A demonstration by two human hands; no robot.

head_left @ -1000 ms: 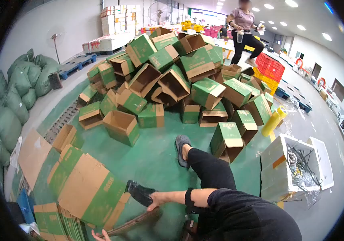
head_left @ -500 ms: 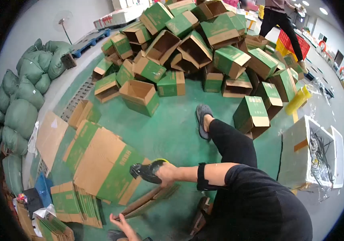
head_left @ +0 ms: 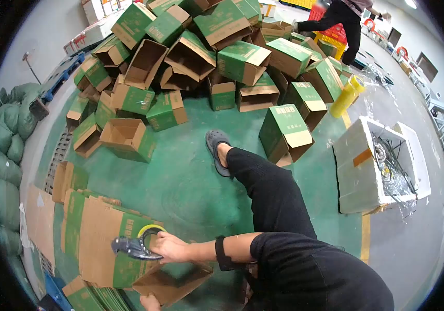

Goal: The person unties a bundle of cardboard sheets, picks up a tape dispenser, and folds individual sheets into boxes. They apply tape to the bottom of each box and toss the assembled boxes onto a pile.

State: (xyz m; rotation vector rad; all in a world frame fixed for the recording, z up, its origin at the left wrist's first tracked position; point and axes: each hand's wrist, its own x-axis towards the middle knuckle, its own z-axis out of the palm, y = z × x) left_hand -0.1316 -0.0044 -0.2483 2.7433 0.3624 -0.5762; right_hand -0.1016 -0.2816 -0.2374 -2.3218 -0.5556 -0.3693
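My right hand [head_left: 171,248] is closed around a black tape dispenser [head_left: 131,248] with a yellow tape roll [head_left: 151,229] on it. Below it, at the lower edge, my left hand [head_left: 150,302] grips the side of a cardboard box [head_left: 174,286], its fingers partly out of view. The box's brown inside faces up, and its walls stand apart. Just left of the dispenser lie flattened green-and-brown cartons [head_left: 96,243] on the floor.
A large heap of formed cartons [head_left: 232,57] rises ahead. Green sacks [head_left: 5,166] line the left wall. To the right stand a white foam box [head_left: 354,171] holding cables and a yellow roll [head_left: 347,96]. Another person [head_left: 343,23] is at the back right.
The cardboard in my left hand has gone from a narrow, folded shape to a spread box. My right hand and the tape dispenser now hover just above it. The view has shifted right.
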